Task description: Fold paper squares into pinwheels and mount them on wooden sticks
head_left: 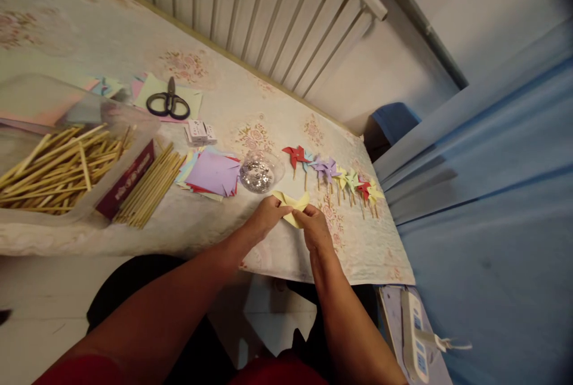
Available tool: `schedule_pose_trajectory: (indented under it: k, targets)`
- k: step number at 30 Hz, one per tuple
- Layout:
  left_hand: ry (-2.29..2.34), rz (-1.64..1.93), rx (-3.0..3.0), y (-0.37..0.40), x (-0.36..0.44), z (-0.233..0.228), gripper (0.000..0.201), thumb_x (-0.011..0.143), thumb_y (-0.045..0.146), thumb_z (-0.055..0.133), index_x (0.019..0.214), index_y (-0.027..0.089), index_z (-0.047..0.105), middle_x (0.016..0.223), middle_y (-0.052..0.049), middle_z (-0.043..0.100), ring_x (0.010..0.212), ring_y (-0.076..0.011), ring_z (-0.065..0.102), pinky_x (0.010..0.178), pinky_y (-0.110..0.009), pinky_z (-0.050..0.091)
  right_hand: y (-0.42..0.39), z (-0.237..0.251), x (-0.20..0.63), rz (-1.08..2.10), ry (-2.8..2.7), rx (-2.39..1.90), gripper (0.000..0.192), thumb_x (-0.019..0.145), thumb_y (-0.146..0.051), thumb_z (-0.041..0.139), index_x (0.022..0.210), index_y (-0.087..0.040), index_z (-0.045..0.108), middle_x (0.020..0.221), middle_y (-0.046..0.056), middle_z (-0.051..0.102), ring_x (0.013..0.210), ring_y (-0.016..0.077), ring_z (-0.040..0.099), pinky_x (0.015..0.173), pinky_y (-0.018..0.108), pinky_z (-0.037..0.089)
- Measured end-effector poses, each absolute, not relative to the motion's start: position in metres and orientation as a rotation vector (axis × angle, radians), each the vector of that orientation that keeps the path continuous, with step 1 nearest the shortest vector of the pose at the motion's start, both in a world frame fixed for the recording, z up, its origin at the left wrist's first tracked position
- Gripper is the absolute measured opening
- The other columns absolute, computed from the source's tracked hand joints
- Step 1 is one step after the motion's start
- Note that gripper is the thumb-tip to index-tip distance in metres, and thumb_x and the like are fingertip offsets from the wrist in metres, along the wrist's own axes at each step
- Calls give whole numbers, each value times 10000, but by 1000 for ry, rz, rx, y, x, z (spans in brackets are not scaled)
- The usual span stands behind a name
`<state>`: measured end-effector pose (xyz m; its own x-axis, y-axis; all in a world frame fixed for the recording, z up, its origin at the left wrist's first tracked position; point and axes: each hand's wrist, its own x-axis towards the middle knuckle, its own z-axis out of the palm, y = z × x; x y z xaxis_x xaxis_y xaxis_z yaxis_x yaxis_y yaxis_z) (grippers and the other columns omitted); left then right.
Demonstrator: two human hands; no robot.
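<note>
A yellow paper pinwheel [293,202] with bent-in corners is held just over the front of the table. My left hand [268,213] pinches its left side, and my right hand [313,222] grips the right side, thumbs close together near the middle. Right behind it stands a clear round dish [258,176] of small shiny metal pieces. Left of the dish lies a stack of cut paper squares [215,173], purple on top. Finished pinwheels on sticks [326,170] in red, blue, purple, yellow and green lie in a row to the right.
A clear plastic bin [85,212] of wooden sticks stands at the left, with a bundle of sticks [150,188] beside it. Behind are black-handled scissors [169,101] on paper and a small box [200,132]. A radiator [250,9], blue curtain [483,212] and power strip [414,334] border the table.
</note>
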<state>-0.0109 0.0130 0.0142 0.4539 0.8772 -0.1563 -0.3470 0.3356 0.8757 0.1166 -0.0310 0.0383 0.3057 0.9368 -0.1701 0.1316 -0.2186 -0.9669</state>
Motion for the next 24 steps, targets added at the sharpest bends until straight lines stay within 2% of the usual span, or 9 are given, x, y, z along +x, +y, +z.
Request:
schedule_pose_trajectory:
  k: [5, 11, 15, 18, 24]
  targets:
    - [739, 903, 829, 14, -8, 8, 265, 652, 253, 698, 881, 134, 635, 802, -23, 678, 747, -154, 619, 707, -269, 468, -35, 45, 115, 1143, -952, -1489, 328, 619, -386, 783, 862, -170, 735, 776, 30, 741, 675, 182, 646, 671, 299, 490]
    - [706, 923, 776, 13, -11, 14, 235, 667, 225, 702, 874, 128, 644, 785, -17, 677, 735, -146, 620, 711, -258, 465, -43, 43, 118, 1110, -889, -1531, 328, 616, -451, 792, 778, -180, 702, 723, 9, 699, 636, 150, 605, 628, 271, 476]
    - [772, 958, 702, 14, -11, 14, 193, 671, 130, 656, 864, 125, 649, 761, -12, 672, 701, -129, 606, 668, -237, 452, -52, 40, 121, 860, -767, -1656, 328, 586, -439, 788, 759, -177, 691, 692, -1, 661, 596, 137, 568, 598, 273, 468]
    - [820, 943, 671, 14, -10, 11, 167, 673, 108, 645, 839, 120, 642, 746, -18, 659, 657, -116, 584, 639, -234, 451, -60, 48, 113, 586, -783, -1662, 246, 656, -385, 747, 776, -182, 678, 643, -18, 628, 586, 132, 551, 613, 272, 457]
    - [861, 936, 859, 8, -8, -2, 24, 735, 149, 599, 749, 144, 618, 630, -9, 571, 610, -141, 553, 577, -268, 471, -61, 83, 55, 487, -1440, -1541, 110, 824, -303, 618, 788, -209, 664, 720, 2, 639, 668, 164, 580, 657, 288, 460]
